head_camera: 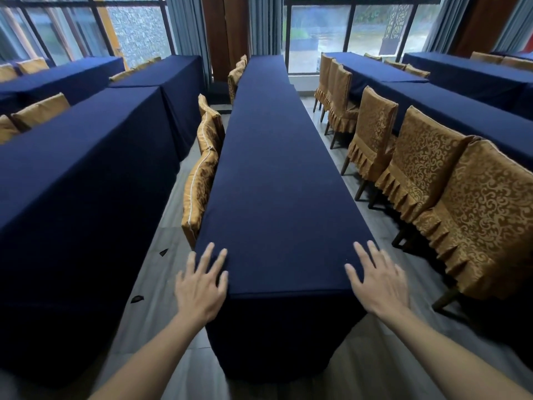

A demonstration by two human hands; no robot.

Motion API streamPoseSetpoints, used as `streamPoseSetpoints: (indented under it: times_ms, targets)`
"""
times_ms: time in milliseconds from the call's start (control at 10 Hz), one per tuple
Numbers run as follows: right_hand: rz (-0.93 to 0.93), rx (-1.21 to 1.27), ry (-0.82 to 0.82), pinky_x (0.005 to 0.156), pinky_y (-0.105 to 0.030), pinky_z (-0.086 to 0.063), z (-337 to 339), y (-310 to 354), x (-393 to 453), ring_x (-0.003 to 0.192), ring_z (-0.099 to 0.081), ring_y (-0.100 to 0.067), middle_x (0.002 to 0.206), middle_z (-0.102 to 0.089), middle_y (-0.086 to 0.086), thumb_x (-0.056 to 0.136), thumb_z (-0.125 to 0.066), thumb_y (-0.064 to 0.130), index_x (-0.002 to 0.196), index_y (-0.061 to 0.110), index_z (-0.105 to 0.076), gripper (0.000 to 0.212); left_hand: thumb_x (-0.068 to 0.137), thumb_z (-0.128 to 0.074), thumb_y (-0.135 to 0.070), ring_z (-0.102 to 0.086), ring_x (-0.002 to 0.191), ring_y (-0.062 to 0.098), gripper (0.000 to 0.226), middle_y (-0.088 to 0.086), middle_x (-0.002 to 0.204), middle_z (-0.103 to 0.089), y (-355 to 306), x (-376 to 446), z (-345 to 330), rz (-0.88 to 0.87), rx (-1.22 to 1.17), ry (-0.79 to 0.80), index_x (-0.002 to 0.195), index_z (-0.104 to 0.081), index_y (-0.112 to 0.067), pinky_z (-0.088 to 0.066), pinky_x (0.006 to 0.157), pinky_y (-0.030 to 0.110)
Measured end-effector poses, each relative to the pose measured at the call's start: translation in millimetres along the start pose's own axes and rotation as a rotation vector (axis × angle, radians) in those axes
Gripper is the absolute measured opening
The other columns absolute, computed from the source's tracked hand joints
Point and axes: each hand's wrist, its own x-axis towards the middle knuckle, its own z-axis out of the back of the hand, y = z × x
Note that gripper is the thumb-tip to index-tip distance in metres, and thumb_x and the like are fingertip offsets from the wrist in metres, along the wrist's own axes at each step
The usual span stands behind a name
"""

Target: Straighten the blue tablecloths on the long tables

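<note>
1. A navy blue tablecloth (277, 180) covers the long centre bench, draping over its near end.
2. The left hand (200, 287) lies at the cloth's near left corner, fingers (206, 256) spread open.
3. The right hand (377, 281) lies at the near right corner, fingers likewise splayed, gripping nothing.
4. Gold-covered chairs (424, 171) line both sides of the bench.

Two bare forearms, sleeveless, no rings or watch

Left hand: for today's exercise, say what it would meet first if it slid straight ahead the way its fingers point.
The left hand, at the blue tablecloth corner, would probably brush the nearest gold chair back, though depth is unclear.
</note>
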Motion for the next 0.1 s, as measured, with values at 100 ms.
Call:
streamPoseSetpoints:
  times_ms: [100]
  targets:
    - [0.125,0.006,0.008,0.118,-0.04,-0.02,22.9,12.1,-12.8,0.152,-0.011,-0.019,0.166,-0.014,0.007,0.093,-0.019,0.071,0.157,0.042,-0.014,0.07,0.091,-0.024,-0.069,0.005,0.154,0.025,0.07,-0.018,0.166,0.007,-17.0,-11.6,19.9,-0.184,-0.058,0.038,0.154,0.001,-0.052,-0.02,0.12,0.047]
